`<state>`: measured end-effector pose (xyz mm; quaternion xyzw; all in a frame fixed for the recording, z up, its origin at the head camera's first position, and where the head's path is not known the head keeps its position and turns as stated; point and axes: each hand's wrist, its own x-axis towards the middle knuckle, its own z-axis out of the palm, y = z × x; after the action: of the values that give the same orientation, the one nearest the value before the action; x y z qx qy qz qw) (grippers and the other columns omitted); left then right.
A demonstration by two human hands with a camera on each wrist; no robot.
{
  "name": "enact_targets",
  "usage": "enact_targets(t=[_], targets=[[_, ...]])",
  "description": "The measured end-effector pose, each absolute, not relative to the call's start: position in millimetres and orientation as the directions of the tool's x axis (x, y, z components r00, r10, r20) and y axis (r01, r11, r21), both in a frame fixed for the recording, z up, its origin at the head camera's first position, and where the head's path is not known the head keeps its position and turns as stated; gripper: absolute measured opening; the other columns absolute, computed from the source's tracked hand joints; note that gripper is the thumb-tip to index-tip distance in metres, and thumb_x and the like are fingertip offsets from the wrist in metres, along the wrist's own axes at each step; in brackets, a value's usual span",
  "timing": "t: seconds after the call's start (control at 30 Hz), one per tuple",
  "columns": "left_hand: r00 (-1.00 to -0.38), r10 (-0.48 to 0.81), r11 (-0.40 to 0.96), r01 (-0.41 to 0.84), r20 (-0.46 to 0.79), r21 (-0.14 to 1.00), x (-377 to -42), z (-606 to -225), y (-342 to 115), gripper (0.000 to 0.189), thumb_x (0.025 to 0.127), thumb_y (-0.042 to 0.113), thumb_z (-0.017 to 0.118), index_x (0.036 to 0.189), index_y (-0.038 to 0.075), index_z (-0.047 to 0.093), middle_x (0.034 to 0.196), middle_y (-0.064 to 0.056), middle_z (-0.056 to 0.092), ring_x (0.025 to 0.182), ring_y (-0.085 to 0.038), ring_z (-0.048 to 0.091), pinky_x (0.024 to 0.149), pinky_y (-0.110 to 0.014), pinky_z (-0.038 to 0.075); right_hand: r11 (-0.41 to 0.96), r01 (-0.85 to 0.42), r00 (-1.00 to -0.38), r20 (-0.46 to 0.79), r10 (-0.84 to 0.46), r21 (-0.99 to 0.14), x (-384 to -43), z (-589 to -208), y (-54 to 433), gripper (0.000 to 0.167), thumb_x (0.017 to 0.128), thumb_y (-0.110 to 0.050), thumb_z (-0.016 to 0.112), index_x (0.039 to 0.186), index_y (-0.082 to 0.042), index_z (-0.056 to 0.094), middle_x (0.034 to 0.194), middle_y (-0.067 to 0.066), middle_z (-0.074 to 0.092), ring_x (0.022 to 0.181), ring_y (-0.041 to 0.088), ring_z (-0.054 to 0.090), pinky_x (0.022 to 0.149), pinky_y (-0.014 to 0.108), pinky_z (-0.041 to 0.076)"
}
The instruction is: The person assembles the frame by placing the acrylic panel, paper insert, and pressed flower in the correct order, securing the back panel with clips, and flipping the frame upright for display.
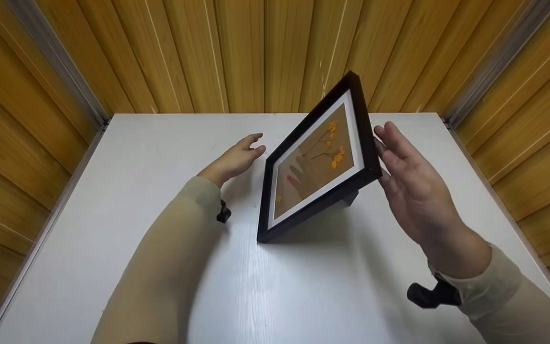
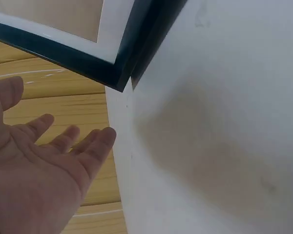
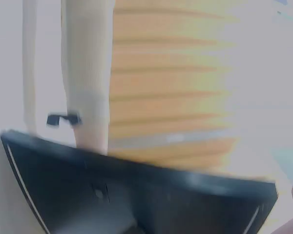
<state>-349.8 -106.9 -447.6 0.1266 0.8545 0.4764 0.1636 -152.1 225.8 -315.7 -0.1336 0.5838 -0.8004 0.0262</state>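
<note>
A black picture frame [image 1: 320, 167] with a white mat and orange flowers on brown stands tilted on the white tabletop, its face toward the left. A dark support leg [image 1: 350, 198] shows behind it. My right hand [image 1: 416, 191] is at the frame's raised right edge, fingers extended and partly hidden behind it. Just left of the frame is my left hand [image 1: 237, 157], fingers spread and holding nothing. In the left wrist view, the left palm [image 2: 39, 170] lies below a corner of the frame [image 2: 107, 73]. The right wrist view shows the frame's dark back [image 3: 151, 195].
The white table [image 1: 160, 143] meets wood-look panel walls [image 1: 241, 52] at the back and sides. Metal rails [image 1: 60, 62] run up the corners. Black wrist mounts [image 1: 435, 292] are strapped to both sleeves.
</note>
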Motion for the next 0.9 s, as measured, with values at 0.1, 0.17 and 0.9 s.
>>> enact_targets(t=[0.1,0.17,0.9], targets=[[-0.903,0.392,0.493,0.043,-0.178,0.869,-355,-452,-97,0.068,0.121,0.046,0.044,0.182,0.022,0.024,0.191,-0.018,0.017,0.176,-0.044,0.022,0.143,-0.061,0.024,-0.297,-0.121,-0.955,0.193,-0.226,-0.947,-140,-320,221,0.086,0.117,-0.009,0.059,0.182,-0.007,0.003,0.194,0.005,-0.001,0.181,0.023,0.000,0.146,0.044,0.001],[-0.898,0.405,0.501,0.064,-0.169,0.863,-359,-455,-91,0.066,0.122,0.044,0.042,0.182,0.021,0.025,0.190,-0.019,0.020,0.176,-0.043,0.022,0.144,-0.059,0.022,-0.258,-0.139,-0.952,0.201,-0.230,-0.956,-137,-322,218,0.086,0.117,-0.006,0.058,0.181,-0.005,0.002,0.194,0.006,0.000,0.181,0.022,0.000,0.145,0.042,0.005],[-0.931,0.336,0.580,0.085,-0.142,0.810,-369,-457,-105,0.044,0.121,0.013,0.048,0.163,0.013,0.061,0.163,-0.011,0.066,0.152,-0.026,0.061,0.135,-0.047,0.043,-0.229,-0.152,-0.981,0.175,-0.085,-0.962,-170,-318,236,0.058,0.116,-0.003,0.057,0.170,0.009,0.038,0.166,0.011,0.064,0.144,0.013,0.068,0.121,0.027,0.055]])
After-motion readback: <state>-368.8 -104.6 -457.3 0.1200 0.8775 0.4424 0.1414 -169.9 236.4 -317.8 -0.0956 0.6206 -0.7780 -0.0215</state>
